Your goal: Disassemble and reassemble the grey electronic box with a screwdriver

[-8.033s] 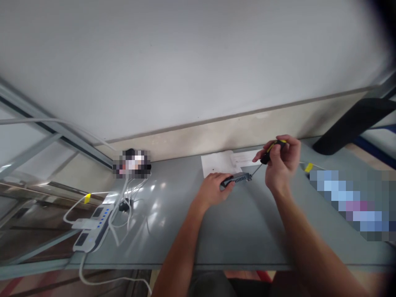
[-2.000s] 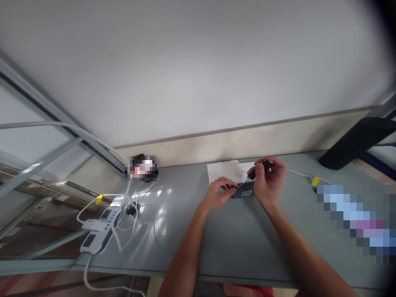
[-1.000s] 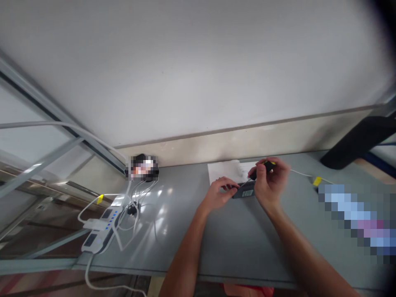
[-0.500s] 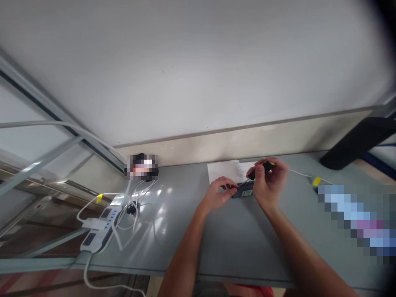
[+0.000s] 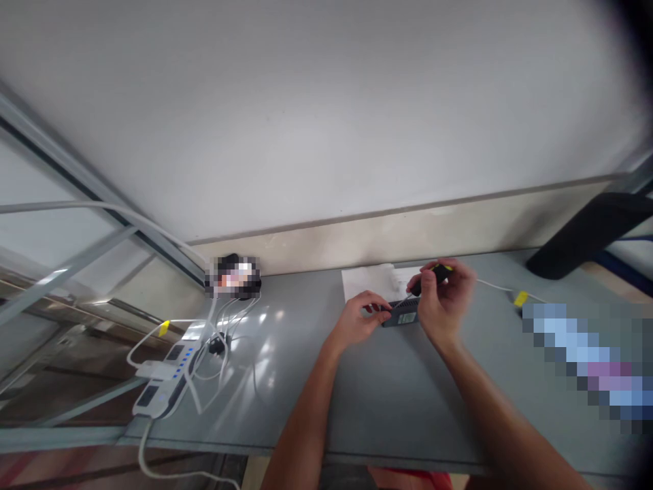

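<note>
In the head view, my right hand (image 5: 446,306) is closed round the black and yellow handle of a screwdriver (image 5: 437,275). Its thin shaft slants down and left to the top edge of a small dark box (image 5: 394,318) with vent slots and a pale label. My left hand (image 5: 358,318) pinches the left end of that box, thumb and fingertips close to the screwdriver's tip. Whether the tip sits in a screw is too small to tell. White paper sheets (image 5: 370,280) lie on the table just behind the box.
A white power strip (image 5: 160,391) with plugs and looping white cables lies on the grey table (image 5: 286,401) at left. A black cylinder-like object (image 5: 586,238) leans at the right. A white cable with a yellow tag (image 5: 520,299) runs behind my right hand. Two patches are pixelated.
Almost nothing differs. The dark box and my hands shift very slightly, and the box's label shows a little more plainly. Both hands keep their grips.
</note>
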Motion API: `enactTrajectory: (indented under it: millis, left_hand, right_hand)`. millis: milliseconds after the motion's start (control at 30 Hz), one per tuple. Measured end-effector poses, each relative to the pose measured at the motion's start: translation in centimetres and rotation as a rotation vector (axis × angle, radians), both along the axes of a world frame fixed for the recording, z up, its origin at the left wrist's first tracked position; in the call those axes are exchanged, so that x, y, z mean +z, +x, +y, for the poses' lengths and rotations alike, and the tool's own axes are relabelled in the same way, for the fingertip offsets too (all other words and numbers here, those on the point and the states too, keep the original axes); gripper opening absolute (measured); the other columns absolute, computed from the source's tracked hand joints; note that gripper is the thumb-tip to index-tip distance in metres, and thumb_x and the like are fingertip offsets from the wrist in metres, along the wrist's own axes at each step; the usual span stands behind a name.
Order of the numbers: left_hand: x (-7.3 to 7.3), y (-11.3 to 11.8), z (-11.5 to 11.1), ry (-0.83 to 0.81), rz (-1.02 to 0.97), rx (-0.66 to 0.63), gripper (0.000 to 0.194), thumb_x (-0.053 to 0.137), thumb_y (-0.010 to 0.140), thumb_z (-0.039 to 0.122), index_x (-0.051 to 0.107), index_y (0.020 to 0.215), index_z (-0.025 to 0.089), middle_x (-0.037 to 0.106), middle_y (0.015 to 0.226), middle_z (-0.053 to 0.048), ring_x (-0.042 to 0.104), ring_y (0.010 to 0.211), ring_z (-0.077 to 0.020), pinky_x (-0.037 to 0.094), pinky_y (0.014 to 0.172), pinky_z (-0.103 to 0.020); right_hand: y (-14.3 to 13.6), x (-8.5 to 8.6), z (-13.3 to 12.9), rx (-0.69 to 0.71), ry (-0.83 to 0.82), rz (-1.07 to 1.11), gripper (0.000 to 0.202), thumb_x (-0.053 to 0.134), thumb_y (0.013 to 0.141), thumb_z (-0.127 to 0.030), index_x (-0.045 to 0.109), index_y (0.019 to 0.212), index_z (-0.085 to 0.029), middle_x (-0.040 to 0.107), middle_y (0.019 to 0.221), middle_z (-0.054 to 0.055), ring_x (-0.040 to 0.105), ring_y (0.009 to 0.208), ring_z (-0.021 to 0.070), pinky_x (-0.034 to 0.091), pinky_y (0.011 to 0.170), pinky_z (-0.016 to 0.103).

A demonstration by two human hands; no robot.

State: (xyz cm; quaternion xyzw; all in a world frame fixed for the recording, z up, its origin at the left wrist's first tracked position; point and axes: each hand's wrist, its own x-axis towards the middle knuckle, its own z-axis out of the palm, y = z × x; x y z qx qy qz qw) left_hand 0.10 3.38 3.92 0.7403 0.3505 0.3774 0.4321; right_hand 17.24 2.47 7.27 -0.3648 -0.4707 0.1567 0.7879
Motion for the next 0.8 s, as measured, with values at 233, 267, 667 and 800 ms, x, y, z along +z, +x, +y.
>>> enactTrajectory:
  millis: [233,267,667,800]
  left_hand:
    - [0.24,0.09,-0.05,-0.014,0.039,0.018,0.012,0.078,0.087,0.028,0.076,0.096,0.021,0.071,0.1,-0.005,0.064,0.092,-0.0173,0.049,0.082,-0.029]
    - [0.29,0.09,-0.07,-0.016,0.037,0.017,0.012,0.078,0.087,0.028,0.076,0.097,0.021,0.071,0.1,-0.005,0.064,0.092,-0.0172,0.049,0.083,-0.029]
    - [0.47,0.26,-0.19,-0.066,0.027,0.033,0.014,0.083,0.081,0.021,0.077,0.093,0.021,0.071,0.099,-0.004,0.063,0.089,-0.0163,0.048,0.082,-0.028]
    - [0.43,0.27,-0.19,-0.062,0.03,0.04,0.014,0.083,0.081,0.023,0.077,0.093,0.022,0.071,0.099,-0.004,0.063,0.089,-0.0164,0.048,0.082,-0.028]
  right_hand:
    - [-0.14,-0.01,-0.11,0.038,-0.012,0.014,0.025,0.065,0.094,-0.026,0.049,0.114,-0.029,0.058,0.09,-0.005,0.062,0.055,0.0073,0.052,0.05,0.024]
    - [-0.14,-0.01,-0.11,0.041,-0.014,0.015,0.025,0.065,0.094,-0.026,0.049,0.114,-0.029,0.057,0.09,-0.005,0.062,0.055,0.0071,0.052,0.05,0.023]
    - [-0.07,-0.12,-0.08,0.056,0.012,0.026,0.025,0.065,0.095,-0.025,0.05,0.114,-0.029,0.058,0.093,-0.004,0.064,0.057,0.0076,0.054,0.051,0.024]
    - [-0.03,-0.05,-0.09,0.068,0.013,0.023,0.025,0.065,0.094,-0.024,0.05,0.115,-0.029,0.058,0.093,-0.004,0.064,0.057,0.0076,0.053,0.05,0.024]
